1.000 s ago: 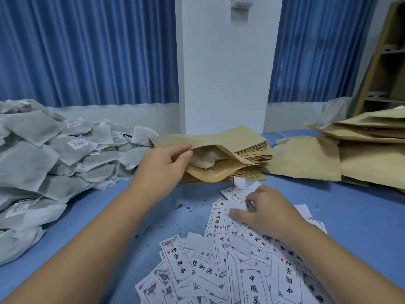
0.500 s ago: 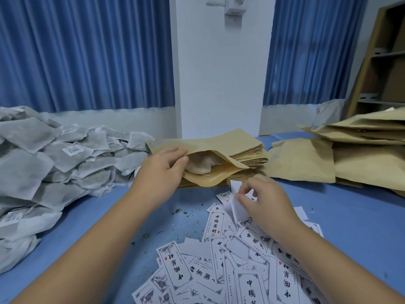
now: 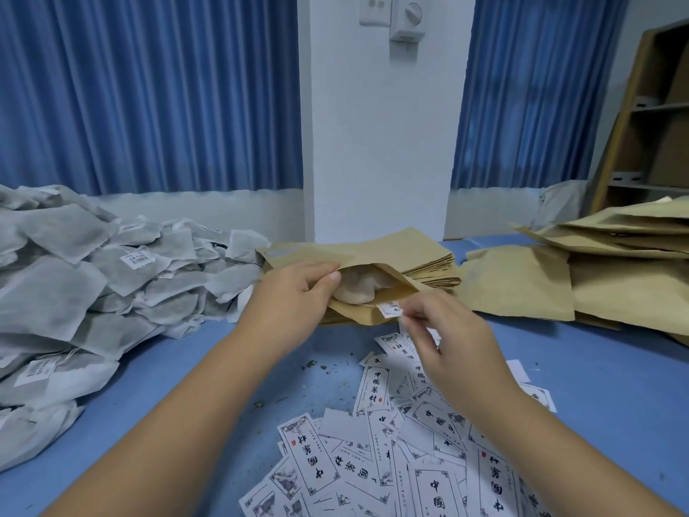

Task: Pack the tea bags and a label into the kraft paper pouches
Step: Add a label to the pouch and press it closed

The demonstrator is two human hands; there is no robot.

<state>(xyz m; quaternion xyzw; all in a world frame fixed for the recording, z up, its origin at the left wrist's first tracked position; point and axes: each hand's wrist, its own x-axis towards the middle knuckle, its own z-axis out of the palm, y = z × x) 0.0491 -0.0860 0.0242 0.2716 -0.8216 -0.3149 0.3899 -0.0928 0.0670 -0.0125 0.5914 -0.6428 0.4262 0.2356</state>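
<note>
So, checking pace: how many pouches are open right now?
1: the pouch atop the middle stack, its mouth held open by the left hand, tea bags inside. Pouches piled at right overlap, so more could be hidden.

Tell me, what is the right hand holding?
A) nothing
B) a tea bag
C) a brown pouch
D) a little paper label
D: the right hand pinches a small white label at the mouth of the pouch, which the left hand holds open.
</note>
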